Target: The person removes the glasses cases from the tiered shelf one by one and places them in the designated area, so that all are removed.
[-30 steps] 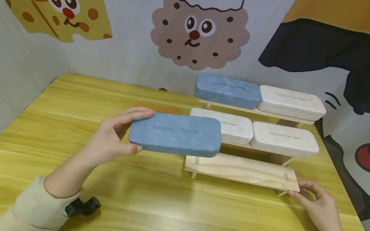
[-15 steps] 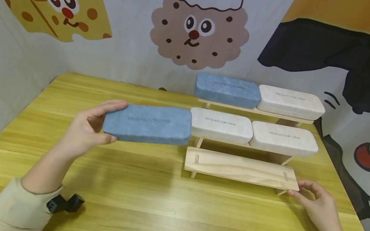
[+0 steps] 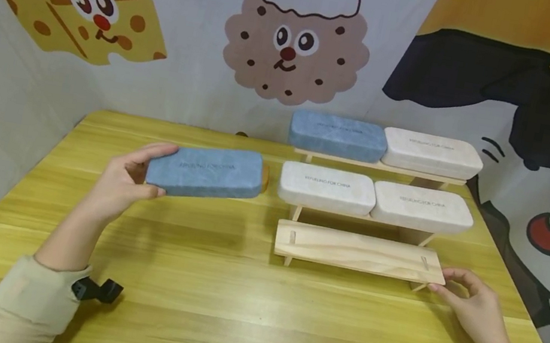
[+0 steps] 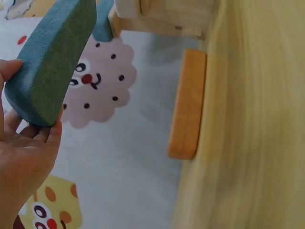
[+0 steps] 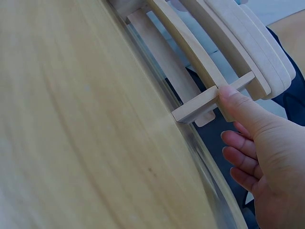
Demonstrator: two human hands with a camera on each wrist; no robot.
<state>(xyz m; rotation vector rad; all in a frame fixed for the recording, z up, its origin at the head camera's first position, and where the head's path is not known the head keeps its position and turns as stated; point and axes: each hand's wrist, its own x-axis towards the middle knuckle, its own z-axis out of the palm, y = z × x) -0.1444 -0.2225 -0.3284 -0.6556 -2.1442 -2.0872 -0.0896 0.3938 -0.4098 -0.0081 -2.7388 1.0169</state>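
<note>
A blue glasses case (image 3: 205,173) hangs over the left half of the table. My left hand (image 3: 123,179) grips it by its left end, and the left wrist view shows the fingers under that end. My right hand (image 3: 471,304) holds the right end of the bare lowest board of a stepped wooden stand (image 3: 359,253). In the right wrist view the thumb (image 5: 233,98) presses the board's edge. On the middle step are two white glasses cases (image 3: 328,189); the top step holds another blue case (image 3: 338,136) and a pale pinkish-white case (image 3: 432,154).
An orange case (image 4: 188,105) lies on the table near the back, mostly hidden behind the held case in the head view. A cartoon-printed cloth (image 3: 174,88) hangs along the table's back edge. The wooden table (image 3: 249,325) extends in front of the stand.
My left hand has carried the blue glasses case leftward, away from in front of the stand, then slightly farther back. The right hand has stayed at the board's end.
</note>
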